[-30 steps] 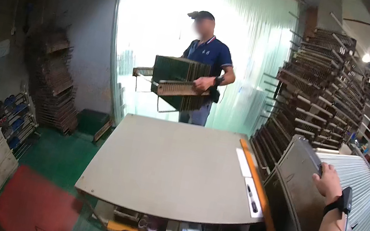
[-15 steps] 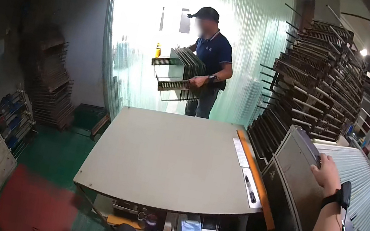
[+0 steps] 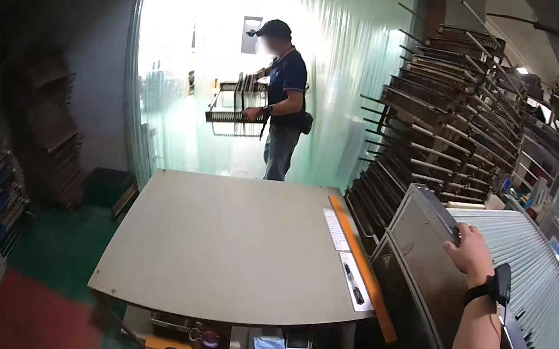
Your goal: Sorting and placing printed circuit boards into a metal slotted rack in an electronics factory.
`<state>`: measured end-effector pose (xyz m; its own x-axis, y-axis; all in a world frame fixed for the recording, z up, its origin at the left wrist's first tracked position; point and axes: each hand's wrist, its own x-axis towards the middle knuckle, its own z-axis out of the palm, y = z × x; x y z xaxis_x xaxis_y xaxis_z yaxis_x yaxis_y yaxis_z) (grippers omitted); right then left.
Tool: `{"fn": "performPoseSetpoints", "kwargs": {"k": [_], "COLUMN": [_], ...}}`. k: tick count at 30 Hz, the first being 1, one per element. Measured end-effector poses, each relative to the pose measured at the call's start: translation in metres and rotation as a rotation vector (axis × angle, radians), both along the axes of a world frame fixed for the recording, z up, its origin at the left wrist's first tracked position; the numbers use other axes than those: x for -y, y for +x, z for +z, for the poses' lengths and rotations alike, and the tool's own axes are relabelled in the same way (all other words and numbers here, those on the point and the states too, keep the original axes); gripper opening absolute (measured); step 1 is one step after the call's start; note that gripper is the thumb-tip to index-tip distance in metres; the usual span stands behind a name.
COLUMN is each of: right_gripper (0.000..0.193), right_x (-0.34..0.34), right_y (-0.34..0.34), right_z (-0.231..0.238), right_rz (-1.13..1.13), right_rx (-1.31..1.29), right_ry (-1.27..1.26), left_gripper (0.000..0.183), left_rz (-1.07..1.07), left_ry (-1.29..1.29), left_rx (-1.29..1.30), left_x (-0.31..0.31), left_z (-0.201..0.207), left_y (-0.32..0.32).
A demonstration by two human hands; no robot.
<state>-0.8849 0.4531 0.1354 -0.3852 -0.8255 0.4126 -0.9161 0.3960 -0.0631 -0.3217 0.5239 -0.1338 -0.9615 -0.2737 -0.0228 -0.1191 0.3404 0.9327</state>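
Note:
My right hand (image 3: 471, 252) rests on the top edge of a grey metal machine side (image 3: 425, 238), its fingers laid over the edge and nothing held up in them. Beside it the machine's bed of ribbed, pale rollers (image 3: 534, 257) slopes away to the right. A dark band with a small device (image 3: 496, 284) sits on my right wrist. My left hand is out of the picture. In front of me stands a table with a bare beige top (image 3: 222, 247). On its right side lie an orange strip (image 3: 362, 267), a printed sheet (image 3: 336, 229) and a black marker (image 3: 354, 283) on white paper.
Beyond the table a co-worker (image 3: 287, 86) carries a slotted rack (image 3: 233, 118) beside a translucent strip curtain (image 3: 345, 59). Tall stacked racks (image 3: 446, 122) rise at the right. More stacks stand left. A shelf under the table holds a blue packet (image 3: 268, 346) and tape rolls.
The view has turned somewhat to the right. The co-worker has turned and stepped toward the curtain with the rack. My right hand stays on the machine edge.

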Motion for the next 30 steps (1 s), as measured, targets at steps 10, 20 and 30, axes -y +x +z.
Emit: {"fn": "performPoseSetpoints", "kwargs": {"k": [10, 20, 30], "right_gripper": [0.054, 0.056, 0.045], "right_x": [-0.006, 0.003, -0.006], "right_y": [-0.004, -0.006, -0.028], "right_z": [-0.001, -0.003, -0.003], "right_rz": [-0.016, -0.008, 0.000], "right_rx": [0.000, -0.004, 0.007], "right_ry": [0.002, 0.032, 0.082], "left_gripper": [0.027, 0.024, 0.027], "left_rz": [-0.056, -0.054, -0.040], "left_ry": [0.205, 0.135, 0.239], "left_rx": [0.359, 0.189, 0.085], "left_x": [0.012, 0.006, 0.008], "left_z": [0.006, 0.003, 0.017], "left_y": [0.008, 0.004, -0.022]}}
